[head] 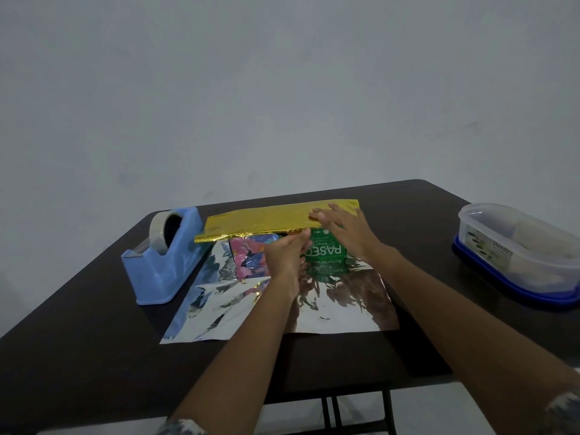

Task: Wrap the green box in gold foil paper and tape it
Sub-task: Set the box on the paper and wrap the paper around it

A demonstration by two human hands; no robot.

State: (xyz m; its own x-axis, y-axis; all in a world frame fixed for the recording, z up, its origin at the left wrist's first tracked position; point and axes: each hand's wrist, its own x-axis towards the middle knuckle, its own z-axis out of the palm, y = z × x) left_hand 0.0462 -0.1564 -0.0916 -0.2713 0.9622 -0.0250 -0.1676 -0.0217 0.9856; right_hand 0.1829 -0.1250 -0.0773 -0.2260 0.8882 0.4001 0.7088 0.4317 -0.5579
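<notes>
sitting near the middle of the dark counter (pixel 94 324), the green box (pixel 326 252) rests on the foil paper (pixel 339 306), whose silver underside lies spread toward the camera. the far part of the sheet is folded up and over the top of the box, gold side up, forming a flat gold band that reaches past the box to the left. white lettering shows upside down on the box's near face. just left of the box, under the gold flap, a pink and blue patterned thing (pixel 251 255) shows; i cannot tell whether it is another side of the box or a separate pack.

the right hand (pixel 342 230) lies flat with fingers spread, pressing the gold flap down on the box top. the left hand (pixel 287 254) is at the flap's near edge in front of the box, fingers curled and pinching that edge.

a blue tape dispenser (pixel 163 265) with a roll of tape stands just beside the sheet's left edge. a clear plastic container (pixel 518 252) with a blue lid under it sits well apart at the right.
</notes>
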